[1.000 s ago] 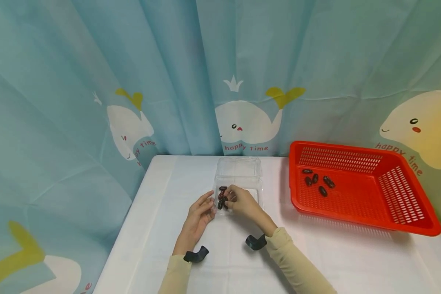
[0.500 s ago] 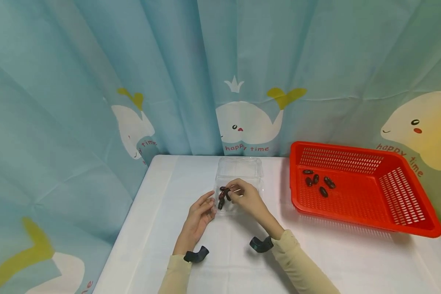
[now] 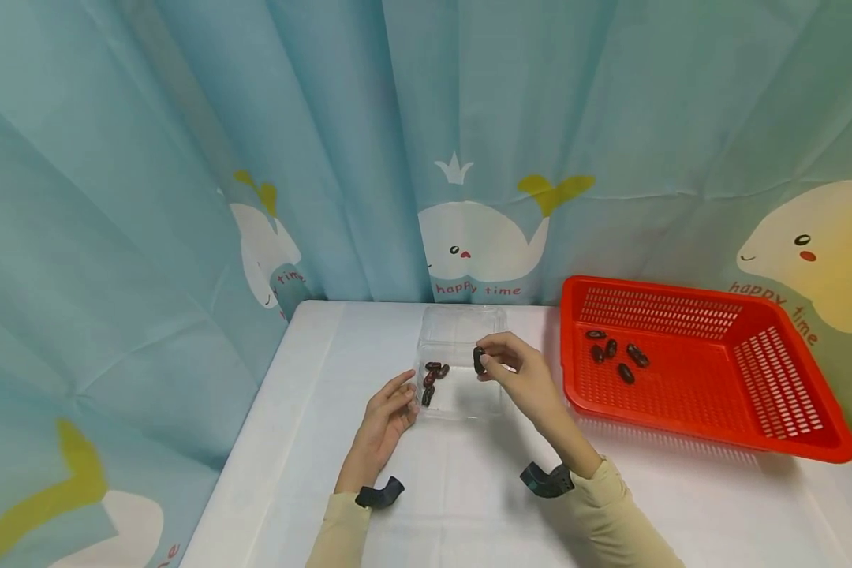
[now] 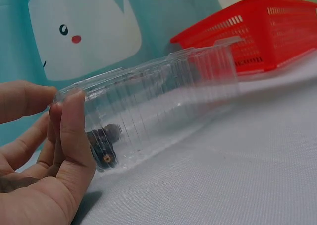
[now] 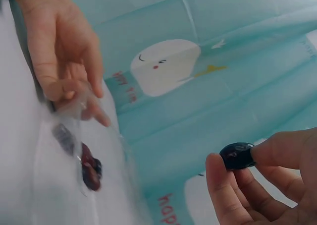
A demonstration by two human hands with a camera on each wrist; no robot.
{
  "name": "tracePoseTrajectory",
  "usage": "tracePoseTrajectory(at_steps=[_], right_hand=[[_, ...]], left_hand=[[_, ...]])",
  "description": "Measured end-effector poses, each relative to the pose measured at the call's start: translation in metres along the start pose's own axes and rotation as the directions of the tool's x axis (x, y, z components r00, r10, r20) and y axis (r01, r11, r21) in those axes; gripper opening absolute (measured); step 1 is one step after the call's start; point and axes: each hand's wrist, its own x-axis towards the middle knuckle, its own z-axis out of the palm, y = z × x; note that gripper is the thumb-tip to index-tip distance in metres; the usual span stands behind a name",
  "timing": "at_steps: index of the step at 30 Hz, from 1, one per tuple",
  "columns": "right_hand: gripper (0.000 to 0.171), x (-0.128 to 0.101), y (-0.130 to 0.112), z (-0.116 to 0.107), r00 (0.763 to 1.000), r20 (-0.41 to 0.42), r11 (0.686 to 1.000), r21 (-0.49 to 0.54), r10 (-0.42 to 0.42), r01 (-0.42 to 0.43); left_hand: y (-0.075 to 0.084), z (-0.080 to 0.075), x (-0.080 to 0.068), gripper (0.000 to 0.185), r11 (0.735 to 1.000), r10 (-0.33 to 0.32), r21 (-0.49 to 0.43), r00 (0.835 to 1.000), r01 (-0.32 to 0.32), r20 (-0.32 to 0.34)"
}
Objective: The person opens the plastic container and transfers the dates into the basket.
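A clear plastic clamshell box [image 3: 461, 394] lies open on the white table, with several dark dates [image 3: 431, 374] in its left part. My left hand [image 3: 390, 414] holds the box's left edge [image 4: 74, 98] between thumb and fingers. My right hand [image 3: 521, 379] is lifted above the box's right side and pinches one dark date [image 3: 479, 360] between thumb and forefinger; the right wrist view shows that date [image 5: 237, 155] at the fingertips. A red plastic basket [image 3: 795, 426] stands to the right with several dates [image 3: 614, 353] on its floor.
A blue curtain with whale prints [image 3: 479, 237] hangs close behind the table. The white tablecloth [image 3: 468, 505] reaches to the front edge, and the table's left edge [image 3: 248, 442] drops off beside my left hand. Black wrist straps [image 3: 379, 495] sit on both forearms.
My right hand has lifted out of the box and moved right, carrying one date away from the pile. The left hand has stayed on the box's edge.
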Motion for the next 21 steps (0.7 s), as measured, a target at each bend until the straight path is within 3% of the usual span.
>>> tracePoseTrajectory(at_steps=[9,15,21], right_hand=[[0.022,-0.005,-0.022,-0.043,0.996,-0.071,0.994,-0.096,-0.050,0.043],[0.027,-0.006,-0.033,-0.080,0.992,-0.126,0.977,-0.208,0.027,-0.053],[0.034,-0.003,-0.043,-0.123,0.982,-0.135,0.960,-0.229,0.135,-0.164]], left_hand=[[-0.001,-0.001,-0.002,0.052,1.000,0.000,-0.013,1.000,0.000,0.005],[0.000,-0.001,-0.002,0.052,1.000,-0.001,-0.019,1.000,0.001,0.002],[0.000,0.000,-0.002,0.051,1.000,0.005,-0.012,1.000,-0.005,0.009]])
